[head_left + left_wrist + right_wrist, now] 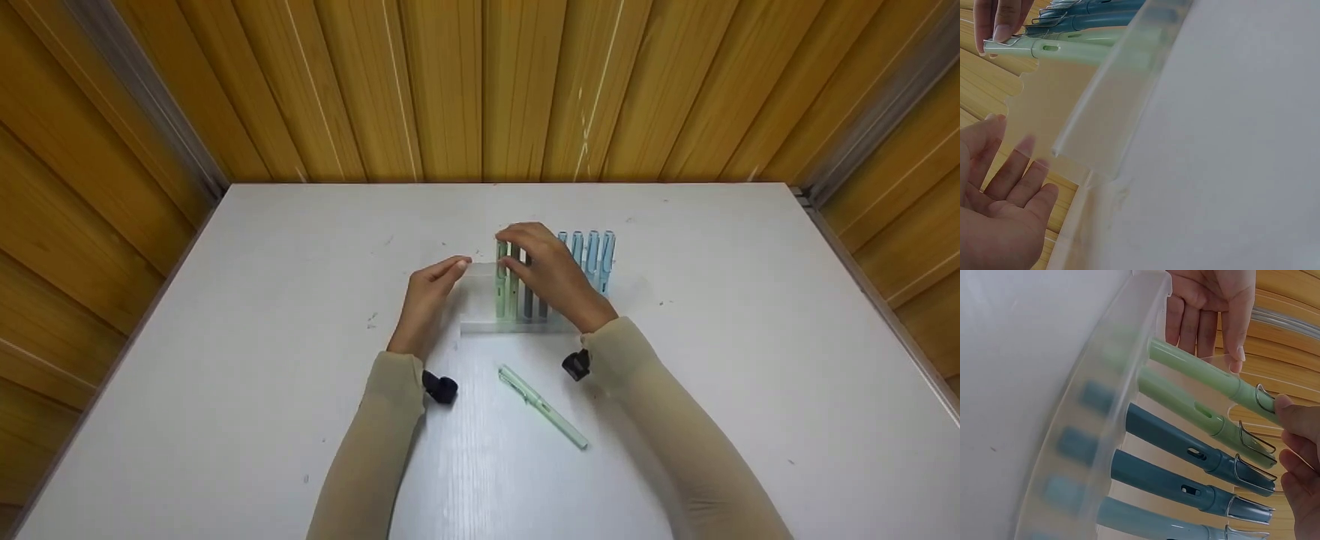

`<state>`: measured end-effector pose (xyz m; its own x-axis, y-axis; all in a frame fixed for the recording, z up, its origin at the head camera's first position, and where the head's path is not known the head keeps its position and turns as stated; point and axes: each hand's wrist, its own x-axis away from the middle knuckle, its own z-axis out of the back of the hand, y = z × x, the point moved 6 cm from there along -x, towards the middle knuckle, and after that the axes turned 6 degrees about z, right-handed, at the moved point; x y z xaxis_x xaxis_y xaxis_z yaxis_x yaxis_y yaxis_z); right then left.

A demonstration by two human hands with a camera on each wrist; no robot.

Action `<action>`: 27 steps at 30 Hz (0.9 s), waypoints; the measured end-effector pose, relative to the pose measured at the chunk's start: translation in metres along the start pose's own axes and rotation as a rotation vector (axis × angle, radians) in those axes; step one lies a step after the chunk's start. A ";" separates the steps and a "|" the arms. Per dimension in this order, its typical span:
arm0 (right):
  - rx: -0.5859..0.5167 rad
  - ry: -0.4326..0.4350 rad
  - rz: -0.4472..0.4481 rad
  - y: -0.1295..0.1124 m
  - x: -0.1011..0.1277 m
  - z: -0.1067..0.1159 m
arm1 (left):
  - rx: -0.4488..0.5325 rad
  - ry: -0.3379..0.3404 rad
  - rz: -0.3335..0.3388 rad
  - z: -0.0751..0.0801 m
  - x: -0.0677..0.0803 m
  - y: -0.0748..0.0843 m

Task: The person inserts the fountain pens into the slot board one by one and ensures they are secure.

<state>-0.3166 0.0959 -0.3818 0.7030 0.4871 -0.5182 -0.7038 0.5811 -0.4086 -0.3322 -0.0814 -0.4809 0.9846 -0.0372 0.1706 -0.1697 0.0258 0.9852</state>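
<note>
A clear, frosted pen rack (480, 328) stands mid-table with a row of capped pens upright in it. My left hand (429, 300) pinches the left edge of its back panel (1044, 107) between thumb and fingertip. At the row's left end, my right hand (551, 270) grips the cap end of a light green pen (1190, 365), whose lower end sits in the rack. Beside that pen stand another light green pen (1176, 396), two dark blue pens (1165, 436) and several light blue pens (592, 251). The right hand partly covers the row in the head view.
Another light green pen (544, 407) lies slantwise on the white table (225, 375), in front of the rack and between the forearms. Wood-patterned walls (442, 90) enclose the table's back and sides.
</note>
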 end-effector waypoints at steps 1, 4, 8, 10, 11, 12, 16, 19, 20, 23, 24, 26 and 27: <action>0.002 -0.003 -0.004 0.000 0.000 0.000 | -0.005 0.002 -0.003 0.000 0.000 0.000; 0.003 -0.016 -0.024 0.002 -0.002 -0.002 | -0.011 0.011 -0.007 0.001 0.000 0.000; 0.005 -0.032 -0.052 0.005 -0.004 -0.003 | -0.016 0.023 -0.004 0.001 0.000 0.000; 0.006 -0.032 -0.054 0.007 -0.004 -0.003 | -0.012 0.023 -0.001 0.001 0.000 0.000; 0.013 -0.032 -0.049 0.007 -0.005 -0.003 | -0.001 0.015 0.004 0.000 0.000 0.000; 0.015 -0.030 -0.044 0.008 -0.005 -0.003 | 0.005 0.012 0.009 0.000 0.000 0.000; 0.024 -0.026 -0.026 0.008 -0.007 -0.004 | 0.030 -0.005 0.019 -0.001 0.001 -0.001; 0.028 -0.031 -0.031 0.008 -0.007 -0.004 | 0.017 0.004 0.013 -0.001 0.000 -0.001; 0.032 -0.032 -0.036 0.008 -0.007 -0.005 | 0.012 0.007 0.009 -0.001 0.000 -0.001; 0.053 -0.037 -0.055 0.008 -0.008 -0.006 | 0.002 0.012 0.001 -0.001 0.001 0.000; 0.061 -0.038 -0.061 0.009 -0.008 -0.006 | 0.002 0.012 -0.003 -0.001 0.001 0.001; 0.075 -0.041 -0.072 0.009 -0.008 -0.006 | 0.008 0.010 -0.004 -0.001 0.001 0.001; 0.078 -0.043 -0.077 0.009 -0.008 -0.007 | 0.010 0.010 -0.004 -0.001 0.001 0.001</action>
<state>-0.3290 0.0926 -0.3864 0.7598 0.4653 -0.4542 -0.6384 0.6663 -0.3854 -0.3316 -0.0807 -0.4798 0.9857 -0.0271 0.1660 -0.1657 0.0158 0.9861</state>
